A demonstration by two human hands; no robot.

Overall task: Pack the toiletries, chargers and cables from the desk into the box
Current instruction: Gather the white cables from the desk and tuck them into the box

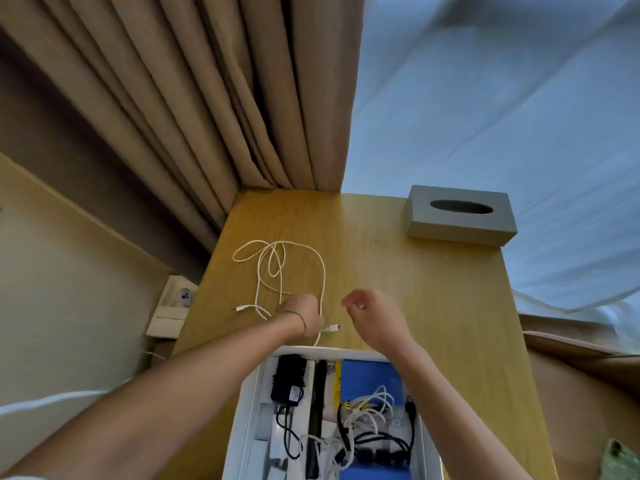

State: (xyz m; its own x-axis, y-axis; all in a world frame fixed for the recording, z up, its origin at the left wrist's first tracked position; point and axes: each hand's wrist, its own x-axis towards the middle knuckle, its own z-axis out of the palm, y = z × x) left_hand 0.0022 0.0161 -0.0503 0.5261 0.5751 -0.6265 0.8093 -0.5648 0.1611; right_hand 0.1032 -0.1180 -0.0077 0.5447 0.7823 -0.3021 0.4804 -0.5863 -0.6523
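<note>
Nearest the camera, the white box [323, 352] sits at the front edge of the wooden desk [433, 292]. Inside it lie a black charger [290, 377], a black brush-like stick [318, 403], a tangle of white and black cables [372, 410] and a blue lining.

Just past the box rim, both forearms reach forward over it. The left hand [302, 315] is curled around the white cable [291, 268], gripping it near one end; a short length with its plug [333, 328] sticks out to the right of the fist, just above the box rim. The right hand [372, 315] hovers just beside it, fingers loosely curled with thumb and forefinger nearly meeting, holding nothing.

The rest of the white cable lies in loose loops on the desk beyond the left hand, its other plug [240, 309] resting at the left.

Farther back at the right corner stands a grey tissue box [460, 216]. A wall socket [183, 296] sits left of the desk, with beige curtains [207, 98] and a sheer white curtain [502, 116] behind.
</note>
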